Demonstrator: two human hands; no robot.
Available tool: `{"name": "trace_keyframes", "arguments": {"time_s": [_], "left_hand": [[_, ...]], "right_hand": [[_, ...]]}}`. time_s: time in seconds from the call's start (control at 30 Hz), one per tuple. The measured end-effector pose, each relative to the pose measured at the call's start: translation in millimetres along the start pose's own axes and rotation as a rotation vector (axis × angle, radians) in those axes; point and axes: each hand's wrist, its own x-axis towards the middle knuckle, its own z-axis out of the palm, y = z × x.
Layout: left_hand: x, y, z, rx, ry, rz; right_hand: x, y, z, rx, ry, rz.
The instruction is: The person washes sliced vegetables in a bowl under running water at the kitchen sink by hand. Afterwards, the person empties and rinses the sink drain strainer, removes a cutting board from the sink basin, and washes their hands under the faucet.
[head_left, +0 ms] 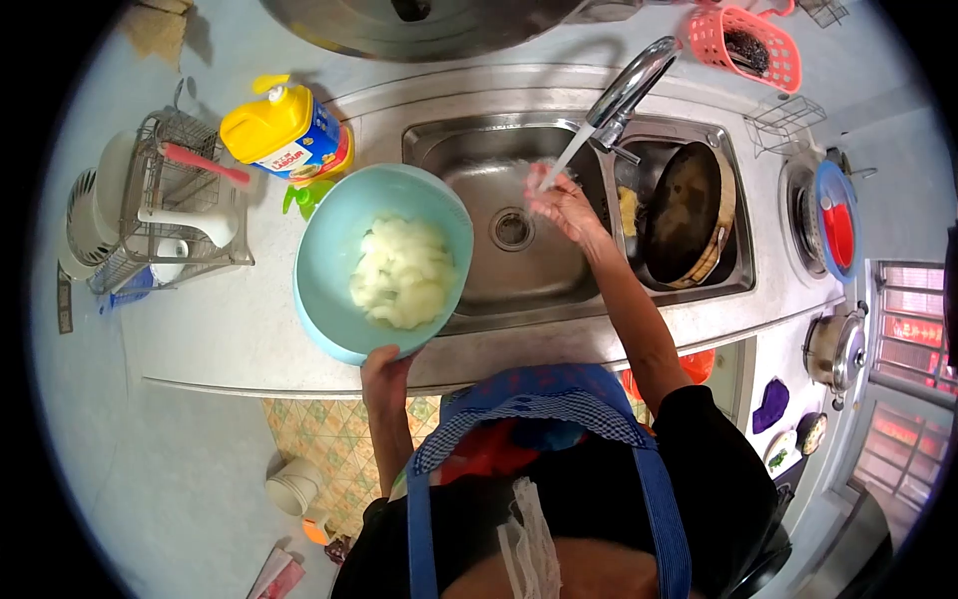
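At your nine o'clock runs a pale counter (pixel 200 334); a plain whitish wall (pixel 110 439) fills eight, patterned yellowish floor tiles (pixel 334 439) show near seven, and a bright barred window (pixel 910 314) stands at three.

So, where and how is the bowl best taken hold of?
Probably by the rim, from the near side, where the left grip holds it. The bowl is wide and round, shows no handle, and carries pale pieces, so a second hold on the rim's sink side should steady it.
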Motion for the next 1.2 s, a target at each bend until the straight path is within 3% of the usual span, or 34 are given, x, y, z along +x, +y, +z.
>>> {"name": "trace_keyframes", "arguments": {"time_s": [0.33, 0.4, 0.43, 0.5, 0.53, 0.6, 0.63, 0.7, 0.9, 1.13, 1.2], "left_hand": [[-1.1, -1.6, -6.2, 0.0, -0.022, -0.008], [-0.2, -2.3, -8.1, -0.007, -0.038, -0.016], [0.2, -2.8, -8.6, -0.007, -0.057, -0.026], [0.9, -3.4, -9.0, 0.001, -0.072, -0.036], [1.8, -3.2, -8.7, 0.01, -0.09, -0.044], [1.4, -2.9, -5.2, 0.018, -0.092, -0.034], [1.1, -2.7, -4.2, 0.025, -0.093, -0.024], [1.0, -3.3, -6.4, 0.03, -0.084, -0.031], [4.2, -9.6, -18.2, 0.049, -0.046, -0.07], [4.9, -9.1, -6.4, 0.016, -0.081, -0.051], [6.2, -9.3, -13.1, 0.028, -0.068, -0.059]], "right_hand": [[27.8, 17.5, -0.4, 0.508, -0.364, 0.281], [21.3, 22.6, -1.9, 0.779, -0.401, 0.254], [15.7, 14.1, 10.6, 0.777, -0.4, 0.256], [8.1, -1.5, 33.6, 0.773, 0.054, 0.27], [14.4, 1.6, 27.5, 0.774, 0.054, 0.269], [29.5, 6.5, 15.4, 0.671, -0.271, 0.28], [32.0, 8.9, 12.2, 0.671, -0.272, 0.28], [35.2, 11.3, 9.9, 0.297, -0.229, 0.236], [10.9, 9.5, 8.2, -0.029, -0.095, 0.094], [29.1, 12.9, -9.1, 0.028, -0.016, -0.007], [52.9, 18.4, -5.9, 0.418, -0.174, 0.173]]}}
